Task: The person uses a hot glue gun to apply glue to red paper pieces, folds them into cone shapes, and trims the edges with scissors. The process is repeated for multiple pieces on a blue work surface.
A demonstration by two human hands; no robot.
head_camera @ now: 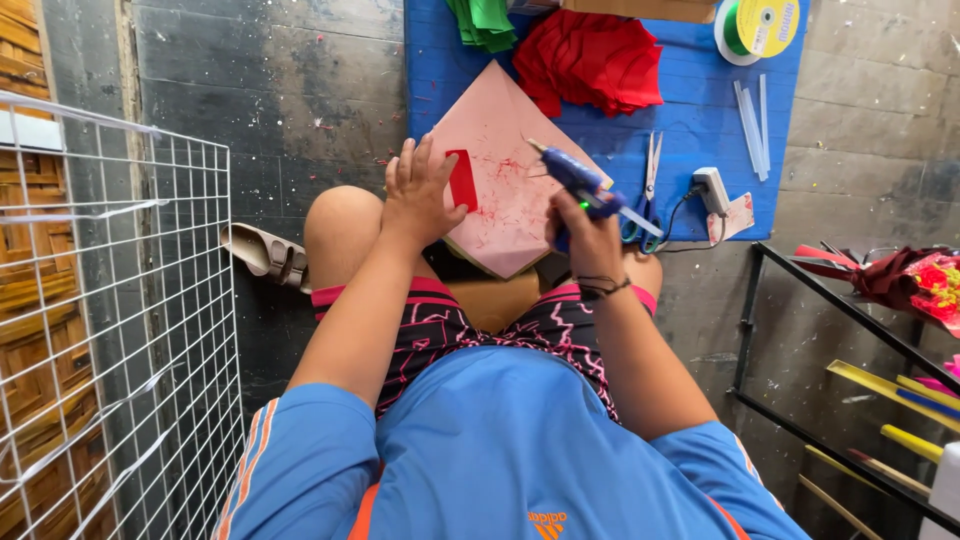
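My left hand [417, 192] pinches a small red paper piece [462, 179] between thumb and fingers, above a pink board [500, 200] that rests on my lap. A blue glue gun [580, 180] is gripped in my right hand [587, 236], its nozzle pointing up-left toward the red piece. Red scraps and glue marks dot the board.
A blue mat [690, 120] lies ahead with a pile of red paper pieces [590, 60], green pieces [485, 22], a green ribbon spool [762, 27], glue sticks [752, 125], scissors [648, 190] and a plug adapter [712, 190]. A white wire grid [120, 330] stands left; a black frame [840, 380] right.
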